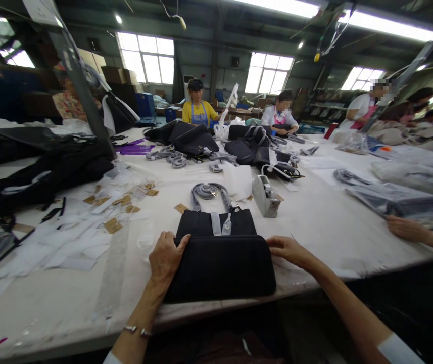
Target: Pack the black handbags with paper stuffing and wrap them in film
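Note:
A black bag (220, 263) lies flat on the white table (315, 222) right in front of me, its grey strap (210, 193) coiled behind it. My left hand (166, 257) grips the bag's left upper corner, thumb on top. My right hand (288, 250) holds the bag's right edge, fingers curled against it. A white paper strip (216, 223) and a small tag lie across the bag's far half.
Scattered white paper strips and brown tags (112, 225) lie left. A small grey pouch (265, 196) stands behind the bag. More black bags (197, 139) and straps pile further back. A co-worker's hand (405, 227) rests at right by bagged items. Several people work at the far side.

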A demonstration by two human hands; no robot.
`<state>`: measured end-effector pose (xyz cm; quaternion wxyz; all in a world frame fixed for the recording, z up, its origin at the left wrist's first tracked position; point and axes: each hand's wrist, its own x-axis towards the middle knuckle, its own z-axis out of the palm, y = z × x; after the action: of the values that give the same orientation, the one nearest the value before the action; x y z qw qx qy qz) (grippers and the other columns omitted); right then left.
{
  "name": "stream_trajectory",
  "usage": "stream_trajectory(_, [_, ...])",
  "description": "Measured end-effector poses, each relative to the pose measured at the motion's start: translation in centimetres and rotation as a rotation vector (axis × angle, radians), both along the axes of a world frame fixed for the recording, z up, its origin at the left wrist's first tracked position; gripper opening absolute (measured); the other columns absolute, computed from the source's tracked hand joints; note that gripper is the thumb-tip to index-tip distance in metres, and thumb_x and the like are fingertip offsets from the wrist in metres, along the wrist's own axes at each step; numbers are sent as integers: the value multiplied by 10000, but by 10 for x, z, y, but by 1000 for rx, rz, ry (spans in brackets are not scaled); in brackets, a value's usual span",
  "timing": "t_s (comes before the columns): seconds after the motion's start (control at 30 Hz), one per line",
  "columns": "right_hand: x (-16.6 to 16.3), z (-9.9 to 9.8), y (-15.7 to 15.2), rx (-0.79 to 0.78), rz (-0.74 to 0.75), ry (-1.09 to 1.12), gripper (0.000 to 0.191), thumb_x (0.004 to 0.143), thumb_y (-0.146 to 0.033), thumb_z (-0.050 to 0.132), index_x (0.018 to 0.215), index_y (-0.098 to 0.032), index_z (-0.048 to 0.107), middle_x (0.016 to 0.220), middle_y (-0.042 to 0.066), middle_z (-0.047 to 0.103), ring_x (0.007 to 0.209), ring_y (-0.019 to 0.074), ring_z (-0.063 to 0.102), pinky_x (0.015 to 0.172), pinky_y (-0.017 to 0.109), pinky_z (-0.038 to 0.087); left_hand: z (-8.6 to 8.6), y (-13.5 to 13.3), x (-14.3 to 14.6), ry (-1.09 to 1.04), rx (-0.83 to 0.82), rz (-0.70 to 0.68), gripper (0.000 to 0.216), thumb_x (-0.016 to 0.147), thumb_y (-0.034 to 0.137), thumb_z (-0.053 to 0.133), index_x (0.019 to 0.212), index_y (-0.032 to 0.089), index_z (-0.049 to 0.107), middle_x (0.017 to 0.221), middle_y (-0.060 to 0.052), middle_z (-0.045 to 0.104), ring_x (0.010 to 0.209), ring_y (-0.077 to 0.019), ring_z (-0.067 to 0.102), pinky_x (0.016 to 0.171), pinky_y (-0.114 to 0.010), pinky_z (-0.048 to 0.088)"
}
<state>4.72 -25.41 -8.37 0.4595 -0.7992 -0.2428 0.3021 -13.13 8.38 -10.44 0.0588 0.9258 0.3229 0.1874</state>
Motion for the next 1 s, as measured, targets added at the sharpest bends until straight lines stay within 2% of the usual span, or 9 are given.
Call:
stream_trajectory(0.2, [10, -9, 7, -79, 15, -76, 234, 691, -346, 657, 826, -156, 675, 823, 42, 711, 817, 226, 641, 790, 338, 489, -3, 2, 0, -27, 21, -10, 391, 907, 560, 427, 869, 183, 525, 910, -43, 593, 853, -205, 599, 584, -274, 388])
stream_trajectory(0.4, [6, 6, 1, -78, 160, 128, 443, 675, -336, 680, 1075, -151, 639, 935, 44, 705, 879, 217, 634, 778, 306, 484, -8, 4, 0, -52, 32, -17, 397, 905, 572, 422, 869, 189, 518, 906, -36, 592, 837, -197, 597, 585, -273, 388])
stream_trajectory(0.53, [5, 13, 4, -340, 129, -244, 270, 716, -293, 631, 948, -170, 694, 784, 40, 697, 755, 209, 624, 705, 296, 466, -9, 3, 0, -55, 41, -22, 394, 907, 567, 420, 863, 190, 526, 899, -38, 592, 835, -196, 596, 579, -272, 387])
stream_trajectory(0.63, [4, 22, 12, -488, 152, -646, 147, 726, -239, 621, 828, -214, 724, 884, 65, 710, 898, 253, 606, 807, 334, 448, -6, 2, -1, -56, 31, -21, 389, 905, 560, 425, 860, 189, 532, 897, -43, 593, 837, -196, 596, 573, -267, 388])
stream_trajectory(0.7, [4, 26, 16, -517, 167, -725, 116, 722, -211, 616, 779, -223, 717, 893, 60, 712, 921, 253, 604, 807, 327, 453, -5, 2, -1, -56, 26, -19, 384, 905, 554, 430, 864, 187, 533, 898, -43, 592, 835, -197, 597, 572, -267, 390])
stream_trajectory(0.77, [4, 25, 20, -500, 124, -595, 102, 727, -206, 594, 752, -212, 693, 844, 46, 711, 782, 207, 637, 689, 279, 479, -4, 2, -1, -58, 26, -20, 381, 904, 550, 434, 869, 184, 533, 899, -40, 590, 833, -195, 598, 575, -269, 394])
stream_trajectory(0.87, [5, 16, 22, -403, -19, -235, 93, 726, -220, 553, 758, -190, 634, 678, 15, 679, 525, 143, 612, 481, 218, 449, -6, 3, -1, -63, 31, -21, 385, 907, 553, 424, 871, 185, 531, 902, -39, 590, 830, -194, 598, 580, -271, 395])
stream_trajectory(0.93, [5, 9, 22, -309, -72, -72, 87, 694, -213, 547, 748, -181, 607, 586, -6, 642, 490, 140, 605, 459, 211, 453, -8, 3, -1, -64, 32, -23, 393, 910, 561, 410, 874, 188, 530, 904, -41, 593, 830, -194, 598, 584, -272, 392])
stream_trajectory(1.0, [5, 5, 21, -251, -72, -38, 89, 653, -208, 560, 714, -173, 614, 552, -10, 629, 518, 147, 614, 497, 221, 476, -9, 3, -1, -67, 29, -26, 397, 912, 562, 401, 876, 188, 531, 904, -46, 596, 833, -197, 597, 587, -272, 389])
